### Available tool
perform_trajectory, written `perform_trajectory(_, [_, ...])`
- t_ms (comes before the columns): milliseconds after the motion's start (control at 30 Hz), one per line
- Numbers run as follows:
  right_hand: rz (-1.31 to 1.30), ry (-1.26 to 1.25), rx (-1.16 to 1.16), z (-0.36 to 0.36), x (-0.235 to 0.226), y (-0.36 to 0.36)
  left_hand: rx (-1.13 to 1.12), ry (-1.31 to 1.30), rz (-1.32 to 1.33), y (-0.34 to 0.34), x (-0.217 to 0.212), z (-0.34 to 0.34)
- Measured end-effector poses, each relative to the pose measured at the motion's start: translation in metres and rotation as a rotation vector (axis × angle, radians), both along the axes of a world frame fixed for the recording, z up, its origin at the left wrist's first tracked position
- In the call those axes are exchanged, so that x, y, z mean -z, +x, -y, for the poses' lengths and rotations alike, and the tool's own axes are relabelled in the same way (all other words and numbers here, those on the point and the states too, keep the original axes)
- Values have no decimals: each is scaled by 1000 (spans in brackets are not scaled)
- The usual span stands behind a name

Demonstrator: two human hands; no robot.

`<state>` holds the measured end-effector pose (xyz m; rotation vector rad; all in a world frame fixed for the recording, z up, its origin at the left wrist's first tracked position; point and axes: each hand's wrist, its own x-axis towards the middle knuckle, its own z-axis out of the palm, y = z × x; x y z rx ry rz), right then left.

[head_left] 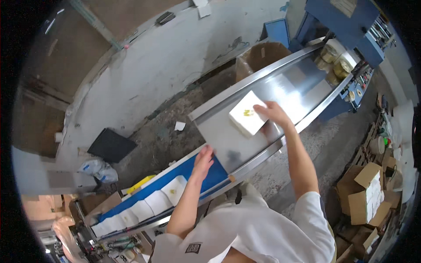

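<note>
A thick white stack of paper napkins (245,120) with a small yellow-gold print lies on the steel chute. My right hand (274,113) is at its right corner, with fingertips on the top face and the thumb side partly hidden. Nearer the belt, my left hand (204,161) hovers by the seam between the steel and the blue conveyor belt (215,174). Its fingers are loosely spread and slightly blurred, with nothing in them. Several white napkin stacks (156,202) sit in a row along the belt, to the lower left of that hand.
Raised metal rails edge the steel chute (228,151). A blue machine (337,22) with gold-coloured rolls (342,69) stands at its far end. Behind the chute is a lined carton (263,57). Open cardboard boxes (357,197), one filled with white packs, stand at the right.
</note>
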<state>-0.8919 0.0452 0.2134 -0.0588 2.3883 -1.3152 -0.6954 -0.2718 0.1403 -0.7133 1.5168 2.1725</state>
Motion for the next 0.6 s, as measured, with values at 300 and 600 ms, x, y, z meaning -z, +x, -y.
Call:
perform_trajectory(300, [-92,-163,-25,211,2,185,-332,304,-227,48,-24,79])
perform_trajectory(600, [463,-585,-99,274,60,204,-193,230,-148,100,11,146])
